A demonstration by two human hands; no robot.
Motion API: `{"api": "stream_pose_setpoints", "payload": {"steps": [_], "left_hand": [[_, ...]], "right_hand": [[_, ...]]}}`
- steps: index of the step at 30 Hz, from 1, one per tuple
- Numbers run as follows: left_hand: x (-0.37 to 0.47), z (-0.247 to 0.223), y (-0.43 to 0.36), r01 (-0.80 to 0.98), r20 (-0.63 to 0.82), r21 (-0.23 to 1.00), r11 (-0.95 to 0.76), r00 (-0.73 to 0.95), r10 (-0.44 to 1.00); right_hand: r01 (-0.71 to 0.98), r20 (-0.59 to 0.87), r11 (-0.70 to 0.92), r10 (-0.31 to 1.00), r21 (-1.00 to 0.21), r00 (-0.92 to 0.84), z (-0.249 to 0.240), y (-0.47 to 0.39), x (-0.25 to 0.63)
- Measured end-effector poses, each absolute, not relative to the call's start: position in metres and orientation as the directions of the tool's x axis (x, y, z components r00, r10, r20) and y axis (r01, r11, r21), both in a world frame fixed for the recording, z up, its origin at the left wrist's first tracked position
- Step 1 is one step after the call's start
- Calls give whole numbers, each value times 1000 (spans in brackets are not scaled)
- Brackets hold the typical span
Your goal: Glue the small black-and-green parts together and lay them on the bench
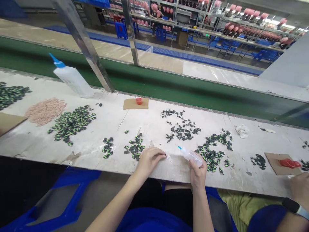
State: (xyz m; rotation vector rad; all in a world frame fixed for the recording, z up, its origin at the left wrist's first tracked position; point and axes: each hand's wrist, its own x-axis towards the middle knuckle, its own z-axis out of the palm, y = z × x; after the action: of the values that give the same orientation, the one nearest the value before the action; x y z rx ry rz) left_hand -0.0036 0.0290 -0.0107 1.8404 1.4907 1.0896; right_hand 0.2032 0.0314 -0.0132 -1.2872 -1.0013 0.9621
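My left hand [150, 160] is pinched closed just above the white tabletop, with a tiny dark piece [165, 155] at its fingertips. What kind of piece it is, I cannot make out. In my right hand [199, 170] is a small translucent glue bottle [192, 156], tilted so its blue needle tip points up and left, apart from the left hand. A small pile of black-and-green pieces [135, 147] lies beside my left hand. More black-and-green pieces [212, 154] are heaped right next to the bottle. Small black pieces [182, 132] are scattered beyond both hands.
A large white bottle [73, 80] with a blue nozzle stands at the back left, near pink pieces [45, 111]. A red cup [138, 101] sits on cardboard at the back. Crumpled tissue [242, 131] lies right. Another person's hand [300, 185] is at the far right edge.
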Motion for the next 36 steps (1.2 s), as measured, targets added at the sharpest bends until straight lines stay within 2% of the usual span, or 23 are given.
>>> {"api": "stream_pose_setpoints", "payload": {"steps": [2, 5, 9, 13, 20, 36], "left_hand": [[3, -20, 24, 630, 286, 742, -228, 10, 958], [5, -29, 19, 674, 325, 701, -233, -11, 946], [6, -31, 13, 613, 336, 746, -259, -11, 942], [13, -30, 9, 580, 341, 785, -219, -109, 934], [15, -29, 8, 588, 343, 786, -193, -153, 927], [14, -29, 9, 606, 359, 769, -203, -147, 922]], "right_hand": [[-66, 0, 23, 945, -998, 328, -15, 32, 201], [-28, -42, -35, 947, -999, 319, -14, 31, 195], [86, -14, -44, 946, -995, 324, -6, 29, 188], [159, 1, -54, 944, -986, 329, 0, 29, 183], [272, -6, -82, 963, -959, 269, -1, 30, 183], [257, -25, -108, 952, -960, 306, -2, 30, 180]]}}
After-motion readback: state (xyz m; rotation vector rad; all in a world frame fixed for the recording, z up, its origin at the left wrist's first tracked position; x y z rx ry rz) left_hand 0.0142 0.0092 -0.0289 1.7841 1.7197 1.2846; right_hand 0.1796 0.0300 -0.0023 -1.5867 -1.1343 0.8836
